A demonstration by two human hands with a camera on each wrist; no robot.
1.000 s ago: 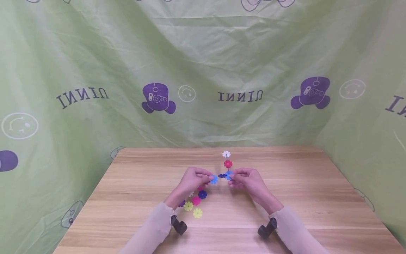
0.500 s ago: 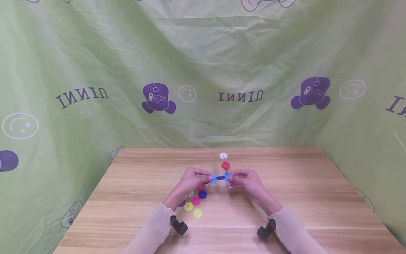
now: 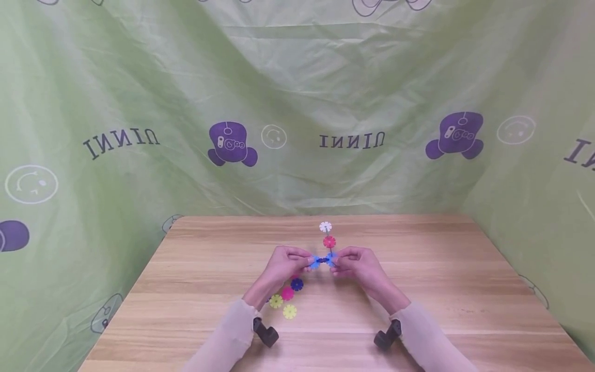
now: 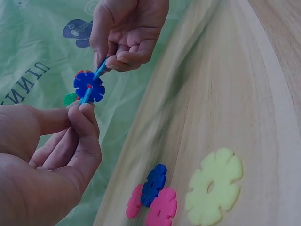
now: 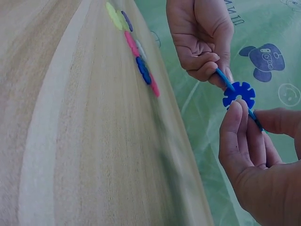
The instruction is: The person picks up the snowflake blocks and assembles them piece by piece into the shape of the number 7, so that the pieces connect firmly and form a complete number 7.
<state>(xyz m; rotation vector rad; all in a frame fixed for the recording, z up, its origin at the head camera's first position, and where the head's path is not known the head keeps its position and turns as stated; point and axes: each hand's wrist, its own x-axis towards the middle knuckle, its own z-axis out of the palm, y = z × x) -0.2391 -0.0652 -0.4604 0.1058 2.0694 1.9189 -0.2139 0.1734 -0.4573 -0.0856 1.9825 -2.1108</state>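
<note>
At the centre of the frame, a light-blue flower-shaped plastic disc point(image 3: 314, 262) is pinched by the left hand point(image 3: 284, 263), and a 2nd light-blue disc point(image 3: 331, 258) by the right hand point(image 3: 364, 266). A dark-blue notched disc point(image 3: 323, 260) is held between them. The gap visible 1 second ago at its left edge is now closed; the chain is judged to be lengthened by 1 piece, though full seating cannot be confirmed. Farther up, a red disc point(image 3: 329, 242) and a white disc point(image 3: 325, 227) are carried. Loose yellow discs point(image 3: 290, 311) are left at lower centre on the wooden desk point(image 3: 418, 320).

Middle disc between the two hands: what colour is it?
The middle disc is dark blue, clearest in the left wrist view.
</note>
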